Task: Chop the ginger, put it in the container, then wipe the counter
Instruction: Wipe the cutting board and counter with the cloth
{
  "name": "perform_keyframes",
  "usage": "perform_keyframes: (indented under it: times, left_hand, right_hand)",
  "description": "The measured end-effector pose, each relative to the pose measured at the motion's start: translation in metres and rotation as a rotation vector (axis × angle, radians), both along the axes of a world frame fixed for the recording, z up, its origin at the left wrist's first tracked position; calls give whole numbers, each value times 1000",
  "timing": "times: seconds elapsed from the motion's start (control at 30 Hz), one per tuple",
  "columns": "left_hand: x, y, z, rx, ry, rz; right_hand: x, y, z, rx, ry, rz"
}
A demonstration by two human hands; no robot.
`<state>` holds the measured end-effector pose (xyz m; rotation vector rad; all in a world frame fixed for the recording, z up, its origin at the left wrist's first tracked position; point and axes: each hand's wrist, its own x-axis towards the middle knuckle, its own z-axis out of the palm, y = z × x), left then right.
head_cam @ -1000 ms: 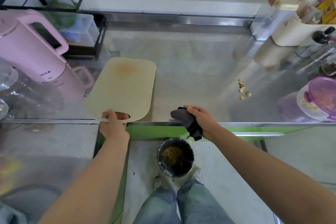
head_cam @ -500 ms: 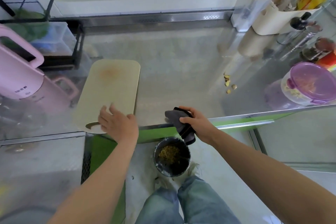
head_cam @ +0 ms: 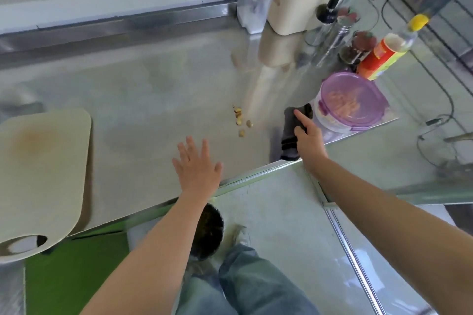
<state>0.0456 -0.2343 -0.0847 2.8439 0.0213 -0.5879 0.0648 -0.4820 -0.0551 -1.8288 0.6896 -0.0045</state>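
Stainless steel pretty much everywhere: the shiny metal tabletop (head_cam: 153, 89) has a raised metal lip along the back at 12 o'clock, with a pale ledge behind it. Under the front edge there's a green cabinet front (head_cam: 71, 273) and a pale floor. A dark round bin (head_cam: 208, 230) sits on the floor at 6 o'clock, right by the person's jeans (head_cam: 245, 286).

A beige plastic cutting board with a handle hole (head_cam: 43, 161) lies flat at 9 o'clock, handle end poking past the front edge. At 1 o'clock there's a cream plastic caddy (head_cam: 302, 13) stuffed with packets. At 2 o'clock is a bunch of bottles, including a red-labelled bottle with a yellow cap (head_cam: 384, 56).

The round clear container with a purple clip lid (head_cam: 353, 102) sits at 3 o'clock, lid on, pale chopped stuff inside. A few small yellowish ginger bits (head_cam: 240, 120) lie loose on bare metal mid-frame, at 1 o'clock from the left hand (head_cam: 197, 163) and 9 o'clock from the right hand (head_cam: 309, 140), touching neither.

The left hand is flat with fingers spread wide, holding nothing, near the front edge. Can't tell if the palm touches. The right hand holds a dark grey cloth (head_cam: 291, 133), one finger stretched along it, just beside the container.
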Motion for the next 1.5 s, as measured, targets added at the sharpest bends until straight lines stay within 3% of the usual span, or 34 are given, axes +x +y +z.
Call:
perform_keyframes:
  times: [0.13, 0.5, 0.77, 0.97, 1.07, 1.17, 1.23, 1.37, 1.43, 1.5]
  left_hand:
    - [6, -26, -8, 54, 51, 89]
    - [20, -62, -2, 93, 1, 237]
    - [27, -75, -2, 156, 50, 230]
    - [23, -71, -3, 132, 30, 212]
    - [24, -69, -4, 123, 38, 206]
    - [22, -68, -5, 123, 35, 191]
    - [21, -67, -5, 120, 28, 176]
    - [19, -62, -6, 91, 35, 157]
    - [17, -58, -8, 80, 43, 125]
    - [16, -52, -11, 86, 53, 84]
  right_hand:
    - [20, -50, -13, -317, 119, 73]
    - [52, -111, -18, -336, 84, -25]
    - [40, -84, -44, -500, 103, 104]
    - [30, -45, -44, -337, -21, 460]
    - [33, -58, -32, -370, -93, 248]
    - [25, -71, -34, -411, 27, 75]
    - [14, -57, -38, -425, 90, 131]
    - [-2, -13, -39, -315, 0, 418]
    - [-1, -12, -32, -302, -23, 395]
    - [4, -27, -28, -380, -40, 234]
